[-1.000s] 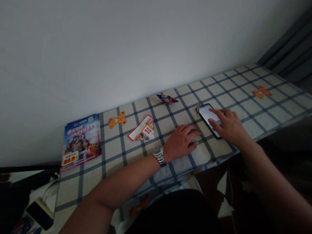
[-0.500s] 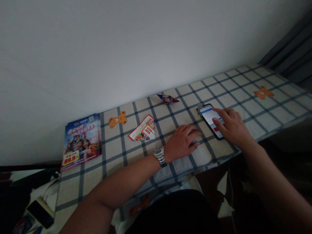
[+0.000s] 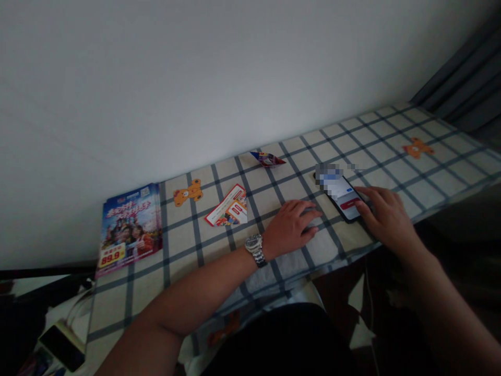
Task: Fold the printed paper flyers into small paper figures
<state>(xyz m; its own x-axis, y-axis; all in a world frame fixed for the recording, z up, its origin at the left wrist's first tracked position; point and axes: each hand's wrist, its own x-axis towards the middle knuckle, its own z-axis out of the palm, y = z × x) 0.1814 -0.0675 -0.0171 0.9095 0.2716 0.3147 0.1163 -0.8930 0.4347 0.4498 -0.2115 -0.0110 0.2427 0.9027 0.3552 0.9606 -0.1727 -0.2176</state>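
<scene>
A smartphone (image 3: 337,192) with a lit screen lies flat on the checked tablecloth (image 3: 270,209). My right hand (image 3: 385,213) rests at the phone's right edge, thumb by the lower part of the screen and fingers loosely apart; it is not gripping the phone. Flat on the cloth to the left of the phone is my left hand (image 3: 291,227), fingers spread and holding nothing. A metal watch (image 3: 255,249) is on the left wrist. Left of that hand lies a folded piece of printed paper (image 3: 229,209) with a red edge.
Near the wall stands a small folded paper shape (image 3: 268,159). A stack of colourful flyers (image 3: 131,230) lies at the table's left end. Bear figures, one of them a bear (image 3: 188,193), show on the cloth. A dark curtain (image 3: 465,83) hangs at the far right.
My right hand has drawn back from the phone's screen to its right edge. The screen's content has changed. My left hand stays where it was.
</scene>
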